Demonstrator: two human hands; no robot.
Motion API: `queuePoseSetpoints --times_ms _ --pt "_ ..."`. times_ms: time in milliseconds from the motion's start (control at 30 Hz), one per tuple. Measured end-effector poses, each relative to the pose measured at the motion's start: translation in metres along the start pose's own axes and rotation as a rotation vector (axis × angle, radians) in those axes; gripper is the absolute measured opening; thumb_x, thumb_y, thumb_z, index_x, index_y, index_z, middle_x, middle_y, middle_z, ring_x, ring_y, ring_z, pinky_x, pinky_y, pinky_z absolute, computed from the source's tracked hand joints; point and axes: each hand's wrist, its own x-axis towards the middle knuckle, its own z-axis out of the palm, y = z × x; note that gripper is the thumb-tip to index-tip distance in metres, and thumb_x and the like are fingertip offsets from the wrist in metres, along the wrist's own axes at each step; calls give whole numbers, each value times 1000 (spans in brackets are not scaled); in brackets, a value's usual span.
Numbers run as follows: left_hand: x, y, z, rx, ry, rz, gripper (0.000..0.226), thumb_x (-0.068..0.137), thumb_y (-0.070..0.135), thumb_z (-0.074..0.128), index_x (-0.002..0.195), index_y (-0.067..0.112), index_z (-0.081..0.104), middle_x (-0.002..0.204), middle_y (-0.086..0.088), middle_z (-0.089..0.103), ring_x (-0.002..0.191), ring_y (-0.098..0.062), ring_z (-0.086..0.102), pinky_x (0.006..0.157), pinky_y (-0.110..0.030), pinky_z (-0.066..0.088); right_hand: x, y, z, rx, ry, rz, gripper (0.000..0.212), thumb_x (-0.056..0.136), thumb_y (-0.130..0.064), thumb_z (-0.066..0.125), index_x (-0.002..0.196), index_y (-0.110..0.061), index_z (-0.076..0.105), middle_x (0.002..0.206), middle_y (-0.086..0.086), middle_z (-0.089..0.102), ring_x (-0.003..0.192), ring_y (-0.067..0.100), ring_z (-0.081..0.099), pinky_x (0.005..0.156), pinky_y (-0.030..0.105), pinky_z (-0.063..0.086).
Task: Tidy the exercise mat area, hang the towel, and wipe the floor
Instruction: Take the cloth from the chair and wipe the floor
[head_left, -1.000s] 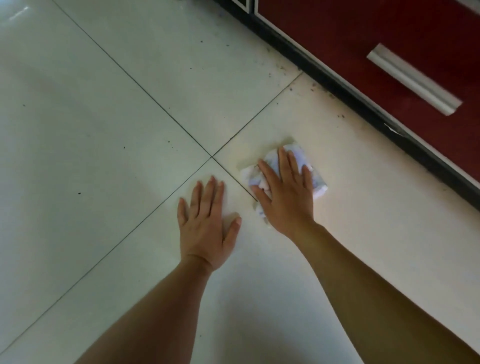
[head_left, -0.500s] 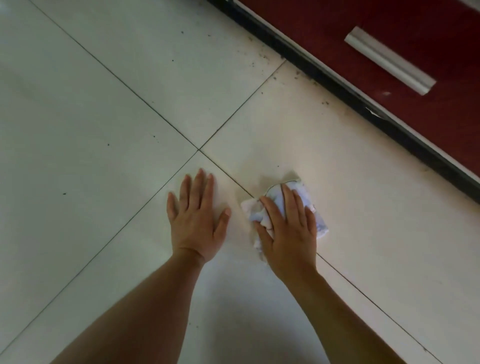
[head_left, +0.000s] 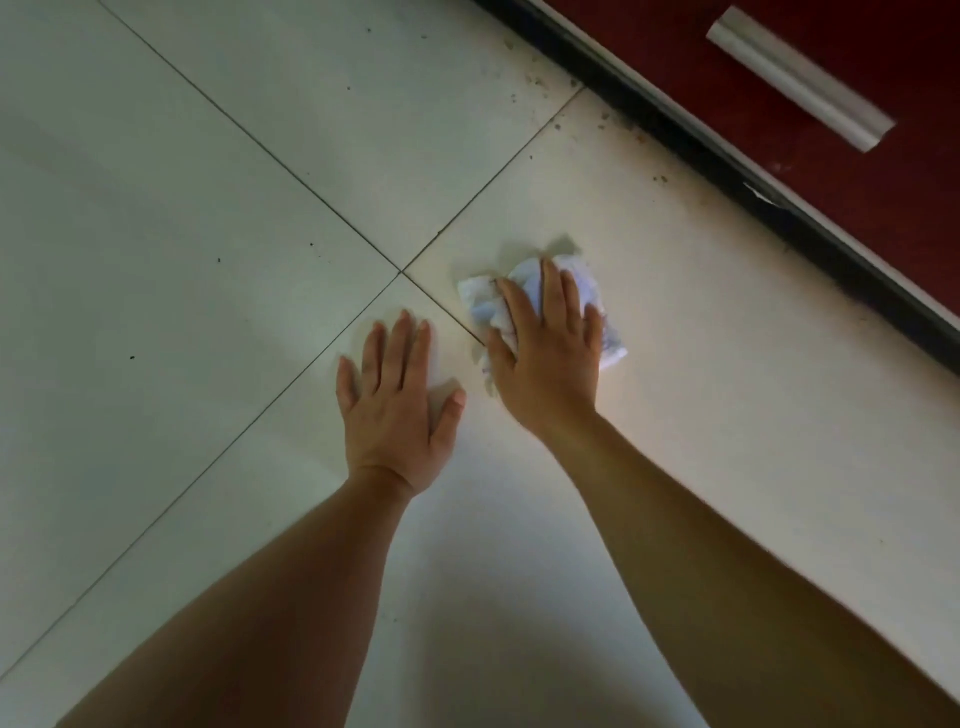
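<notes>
A crumpled white cloth (head_left: 483, 301) lies on the pale tiled floor (head_left: 208, 234), just right of where four tiles meet. My right hand (head_left: 550, 358) presses flat on top of the cloth, fingers spread over it, and covers most of it. My left hand (head_left: 397, 410) rests flat on the bare tile beside it, palm down, fingers apart, holding nothing. Both forearms reach in from the bottom of the view.
A dark red cabinet front (head_left: 831, 171) with a silver handle (head_left: 795, 78) runs diagonally across the top right, above a black plinth (head_left: 727, 171). Dark crumbs and specks (head_left: 608, 117) lie on the tiles along the plinth, with a few more specks on the left tiles.
My right hand slid the cloth toward me half a second ago and has now pushed it forward again, toward the tile joint. My left hand stayed planted on the tile.
</notes>
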Motion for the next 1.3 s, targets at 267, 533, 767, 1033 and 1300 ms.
queuePoseSetpoints --times_ms 267,533,767,1033,1300 --pt "0 0 0 -23 5 -9 72 85 55 28 148 20 18 157 0 15 144 -24 10 113 -48 4 -77 24 -2 19 46 218 51 87 -50 33 135 -33 39 155 7 18 142 27 10 115 50 12" --pt "1 0 0 -1 0 -1 71 86 52 27 147 18 20 156 -2 18 143 -26 12 113 -50 7 -8 7 3 -76 47 130 51 92 -48 39 139 -31 38 156 8 16 144 29 9 114 51 8" --pt "1 1 1 8 -32 -10 73 85 54 22 148 17 17 157 -2 13 144 -27 7 113 -51 5 -106 31 0 21 63 142 47 89 -45 39 133 -33 46 152 4 29 140 28 21 112 45 11" --pt "2 -1 3 22 -25 7 78 82 58 16 148 17 14 158 -2 10 144 -27 6 112 -54 7 -152 107 -18 -25 169 608 58 90 -52 19 138 -27 39 157 5 17 145 26 7 117 50 8" --pt "-4 5 -1 122 8 125 55 94 43 29 147 31 20 155 -16 11 141 -41 9 108 -59 14 -154 116 -20 2 85 506 49 95 -52 28 141 -35 29 159 -2 2 145 21 -4 116 44 -1"
